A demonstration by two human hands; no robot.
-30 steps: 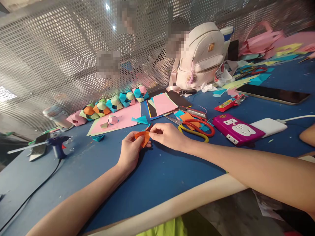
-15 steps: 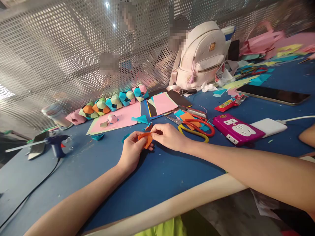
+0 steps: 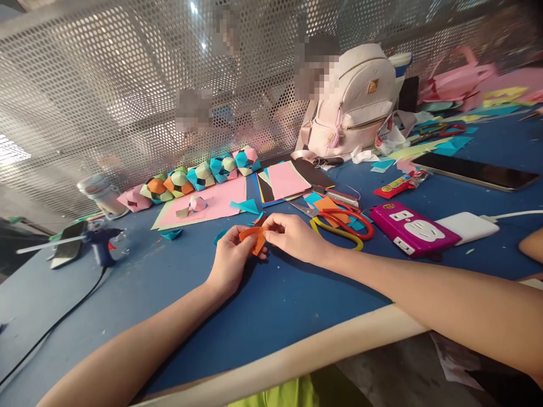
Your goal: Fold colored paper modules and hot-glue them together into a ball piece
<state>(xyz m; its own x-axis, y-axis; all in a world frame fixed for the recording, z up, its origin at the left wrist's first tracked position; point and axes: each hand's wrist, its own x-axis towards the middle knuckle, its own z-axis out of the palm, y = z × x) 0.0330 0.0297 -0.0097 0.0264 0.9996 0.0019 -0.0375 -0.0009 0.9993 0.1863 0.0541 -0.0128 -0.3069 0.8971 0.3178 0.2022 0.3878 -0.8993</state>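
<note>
Pinching the folded orange paper piece (image 3: 257, 242) between them: left hand (image 3: 231, 257), right hand (image 3: 292, 237), fingers closed on it above the blue tabletop (image 3: 271, 316). Red-and-yellow-handled metal scissors (image 3: 339, 226) at 2 o'clock from it.

your small orange folded-paper piece (image 3: 258, 244), bent into a curve, pinched in your left hand (image 3: 229, 255), its right edge at your right hand's (image 3: 294, 238) fingertips, above the blue tabletop (image 3: 280, 299)
</note>
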